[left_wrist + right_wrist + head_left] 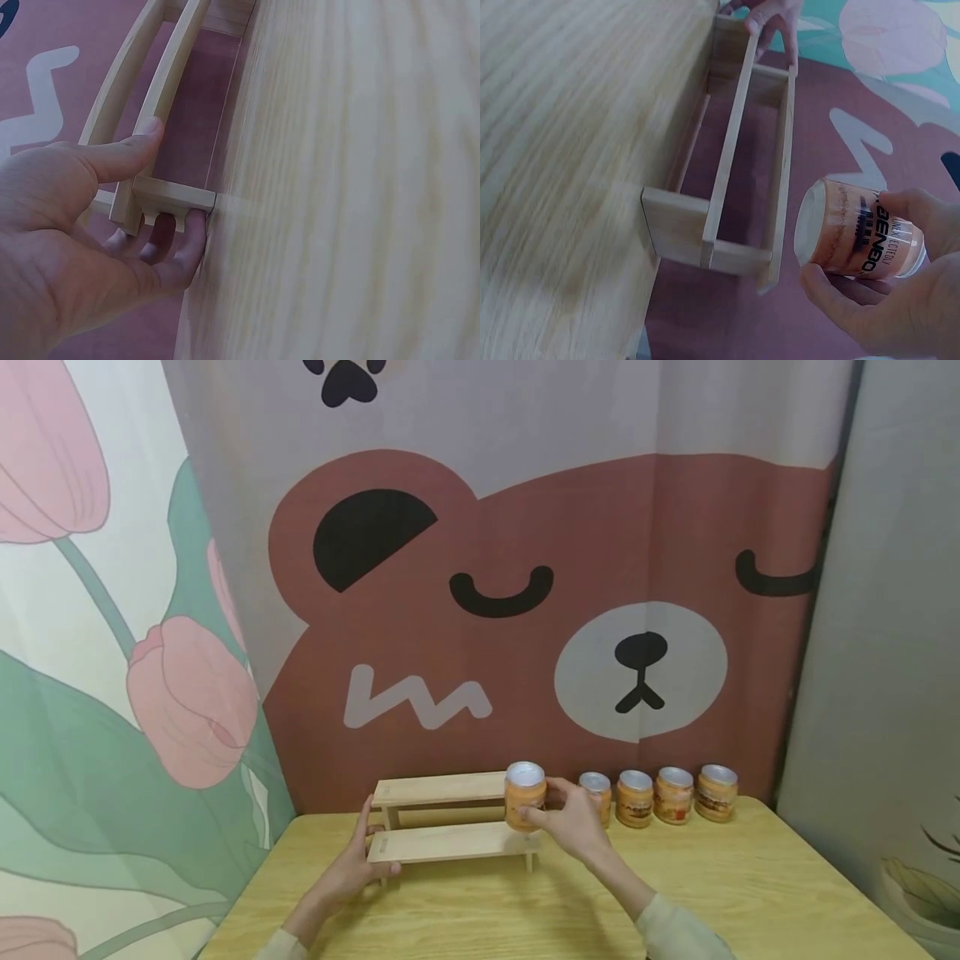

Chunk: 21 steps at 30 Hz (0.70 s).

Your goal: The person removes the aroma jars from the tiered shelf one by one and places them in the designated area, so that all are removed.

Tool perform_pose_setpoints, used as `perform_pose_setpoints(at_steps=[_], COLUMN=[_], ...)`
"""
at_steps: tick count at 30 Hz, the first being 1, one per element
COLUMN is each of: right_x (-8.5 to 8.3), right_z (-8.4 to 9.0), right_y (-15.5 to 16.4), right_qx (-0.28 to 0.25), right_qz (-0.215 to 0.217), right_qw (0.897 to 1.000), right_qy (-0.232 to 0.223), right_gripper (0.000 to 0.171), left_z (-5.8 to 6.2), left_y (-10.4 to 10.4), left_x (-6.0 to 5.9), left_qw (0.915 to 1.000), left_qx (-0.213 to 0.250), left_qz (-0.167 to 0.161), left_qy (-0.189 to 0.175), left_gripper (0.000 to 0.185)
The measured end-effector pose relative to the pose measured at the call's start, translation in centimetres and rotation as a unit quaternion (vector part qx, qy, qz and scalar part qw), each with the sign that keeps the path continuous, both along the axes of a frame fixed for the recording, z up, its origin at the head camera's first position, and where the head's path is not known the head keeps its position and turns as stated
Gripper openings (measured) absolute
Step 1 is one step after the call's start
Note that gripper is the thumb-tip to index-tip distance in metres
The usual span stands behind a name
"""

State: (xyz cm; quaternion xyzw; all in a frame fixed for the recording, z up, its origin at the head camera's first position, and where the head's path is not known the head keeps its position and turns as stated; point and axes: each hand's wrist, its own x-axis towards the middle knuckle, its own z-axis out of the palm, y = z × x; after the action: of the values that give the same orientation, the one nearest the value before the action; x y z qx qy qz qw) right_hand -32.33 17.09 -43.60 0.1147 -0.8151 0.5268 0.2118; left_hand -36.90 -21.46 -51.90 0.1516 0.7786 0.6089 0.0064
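Observation:
A two-tier wooden rack (442, 844) stands on the table toward the back. My left hand (351, 862) grips its left end; in the left wrist view the thumb lies on the lower board (169, 86) and the fingers curl under around the end piece. My right hand (577, 825) holds an orange can (525, 800) with a silver lid, thumb on one side and fingers on the other. The can is up at the rack's right end, overlapping the upper board in the head view. In the right wrist view, dark lettering shows on the can's label (866, 231).
Several similar orange cans (635, 800) stand in a row at the back right of the table, one partly hidden behind my right hand. A curtain (420, 635) printed with a bear hangs right behind the table (465, 918). A tulip-print curtain (112, 793) is on the left.

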Motion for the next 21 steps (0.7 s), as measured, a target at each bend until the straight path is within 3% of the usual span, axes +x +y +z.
perform_pose_setpoints(at_steps=[12, 21], right_x=[-1.3, -2.3], right_z=[-0.2, -0.6], right_y=[3.2, 4.2], right_qx=[0.008, 0.003], right_qz=[-0.054, -0.057], right_qw=[0.998, 0.998], right_qy=[-0.004, -0.022], right_gripper=[0.066, 0.065], left_z=[0.0, 0.0], left_y=[0.0, 0.0], left_x=[0.0, 0.0], left_qw=[0.9998, 0.9999], left_qx=[0.0, -0.005], left_qz=[-0.014, 0.007], left_qy=[0.012, 0.013], left_gripper=[0.132, 0.133])
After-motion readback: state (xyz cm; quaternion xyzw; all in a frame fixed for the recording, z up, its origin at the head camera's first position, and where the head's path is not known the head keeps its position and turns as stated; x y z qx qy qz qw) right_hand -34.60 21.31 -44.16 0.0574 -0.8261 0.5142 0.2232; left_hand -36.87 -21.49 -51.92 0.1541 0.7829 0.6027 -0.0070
